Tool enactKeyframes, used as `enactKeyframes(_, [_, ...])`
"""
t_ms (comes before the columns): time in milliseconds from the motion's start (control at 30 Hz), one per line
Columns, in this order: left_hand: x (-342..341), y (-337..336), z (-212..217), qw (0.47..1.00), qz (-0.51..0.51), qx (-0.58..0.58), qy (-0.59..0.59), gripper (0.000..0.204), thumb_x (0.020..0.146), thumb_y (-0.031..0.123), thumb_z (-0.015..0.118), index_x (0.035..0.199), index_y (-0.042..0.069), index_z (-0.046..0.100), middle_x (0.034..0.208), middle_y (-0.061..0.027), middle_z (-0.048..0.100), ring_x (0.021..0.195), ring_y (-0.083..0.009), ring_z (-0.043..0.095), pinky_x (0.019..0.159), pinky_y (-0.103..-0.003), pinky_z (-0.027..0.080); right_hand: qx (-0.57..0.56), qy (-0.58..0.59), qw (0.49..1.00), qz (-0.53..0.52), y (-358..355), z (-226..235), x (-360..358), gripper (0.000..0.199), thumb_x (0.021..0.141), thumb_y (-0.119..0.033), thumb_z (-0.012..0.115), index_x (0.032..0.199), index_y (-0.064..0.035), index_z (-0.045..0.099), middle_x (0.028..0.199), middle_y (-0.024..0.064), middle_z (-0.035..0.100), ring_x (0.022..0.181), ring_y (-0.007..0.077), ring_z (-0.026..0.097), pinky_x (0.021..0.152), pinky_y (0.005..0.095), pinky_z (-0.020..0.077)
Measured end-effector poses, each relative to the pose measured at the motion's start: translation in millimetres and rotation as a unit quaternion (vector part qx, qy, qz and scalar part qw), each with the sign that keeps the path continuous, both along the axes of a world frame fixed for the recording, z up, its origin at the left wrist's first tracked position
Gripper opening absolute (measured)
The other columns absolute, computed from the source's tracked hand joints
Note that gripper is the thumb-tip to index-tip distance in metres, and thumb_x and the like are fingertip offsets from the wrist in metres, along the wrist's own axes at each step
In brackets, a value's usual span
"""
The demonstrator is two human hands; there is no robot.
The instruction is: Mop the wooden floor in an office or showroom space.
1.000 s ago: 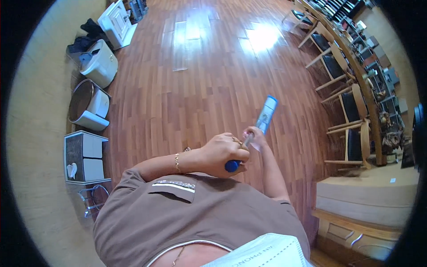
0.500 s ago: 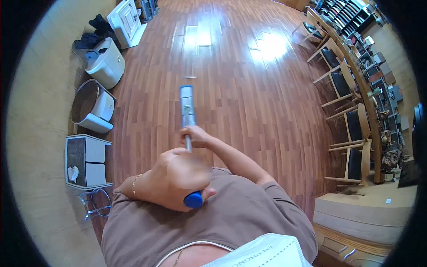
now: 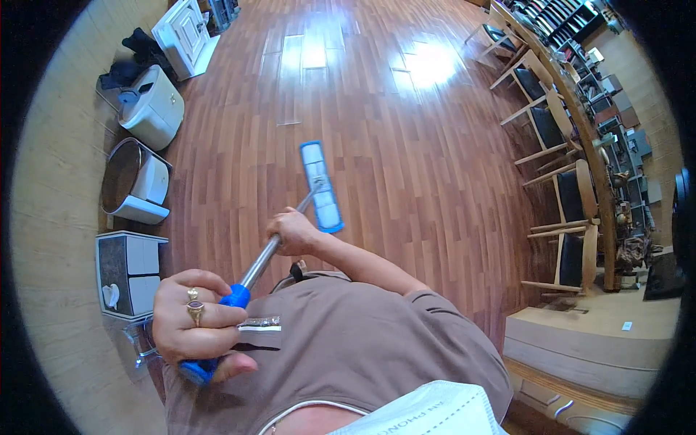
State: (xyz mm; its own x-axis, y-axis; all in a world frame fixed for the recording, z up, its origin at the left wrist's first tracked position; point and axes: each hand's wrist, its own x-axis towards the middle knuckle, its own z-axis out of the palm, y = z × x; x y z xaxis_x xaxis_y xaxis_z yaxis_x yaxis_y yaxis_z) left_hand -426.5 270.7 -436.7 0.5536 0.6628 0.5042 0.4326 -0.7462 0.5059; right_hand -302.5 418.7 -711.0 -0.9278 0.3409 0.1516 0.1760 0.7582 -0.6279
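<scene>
I hold a flat mop with a metal pole (image 3: pixel 259 265) and a blue grip. My left hand (image 3: pixel 196 320), with rings on two fingers, is closed around the blue grip at the pole's top end, near my chest. My right hand (image 3: pixel 293 232) grips the pole lower down, close to the head. The blue and white flat mop head (image 3: pixel 320 186) lies on the reddish wooden floor (image 3: pixel 406 145) just ahead of me.
Along the left wall stand a white box-shaped appliance (image 3: pixel 152 107), a round bin with a white body (image 3: pixel 134 183) and a small grey and white unit (image 3: pixel 127 274). Wooden chairs (image 3: pixel 573 203) line a long counter on the right. A low wooden step (image 3: pixel 580 341) sits at lower right.
The mop head has swung from the right to straight ahead and now lies further out on the floor. My left hand has dropped lower left with the blue grip.
</scene>
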Motion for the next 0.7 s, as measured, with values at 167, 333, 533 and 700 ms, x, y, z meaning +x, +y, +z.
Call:
enactKeyframes(167, [73,32,-16,0.996,-0.078,-0.020,-0.028,0.032,0.069,0.032,0.080,0.069,0.009,0.059,0.077,-0.0062,0.067,0.053,-0.0181,0.059,0.062,-0.036,0.052,0.016,-0.035,0.993,-0.109,16,-7,122,0.011,0.065,-0.022,0.068,0.069,-0.0123,0.065,0.075,0.0069,0.064,0.082,0.0266,0.062,0.076,0.0424,0.0443])
enactKeyframes(333, [165,89,-34,0.978,-0.203,-0.036,-0.015,0.026,0.073,0.030,0.076,0.071,0.012,0.058,0.081,-0.0031,0.063,0.062,-0.0214,0.059,0.064,-0.036,0.048,0.025,-0.048,0.967,-0.251,25,-8,266,0.022,0.078,-0.031,0.064,0.069,-0.0115,0.067,0.075,0.0090,0.067,0.079,0.0288,0.063,0.074,0.0434,0.0450])
enactKeyframes(533, [284,160,-67,0.948,-0.299,-0.104,0.011,0.022,0.074,0.026,0.076,0.083,0.011,0.063,0.093,-0.0054,0.068,0.077,-0.0256,0.064,0.064,-0.037,0.045,0.046,-0.051,0.891,-0.450,17,-44,436,0.025,0.073,-0.028,0.072,0.064,-0.0062,0.063,0.069,0.0133,0.063,0.071,0.0334,0.061,0.066,0.0437,0.0468])
enactKeyframes(700, [371,187,-107,0.902,-0.368,-0.225,0.022,0.023,0.079,0.022,0.070,0.093,0.006,0.063,0.098,-0.0122,0.065,0.089,-0.0337,0.061,0.073,-0.042,0.047,-0.022,-0.074,0.827,-0.557,-10,-86,554,0.033,0.076,-0.034,0.070,0.063,-0.0049,0.059,0.068,0.0154,0.059,0.071,0.0357,0.058,0.065,0.0447,0.0448])
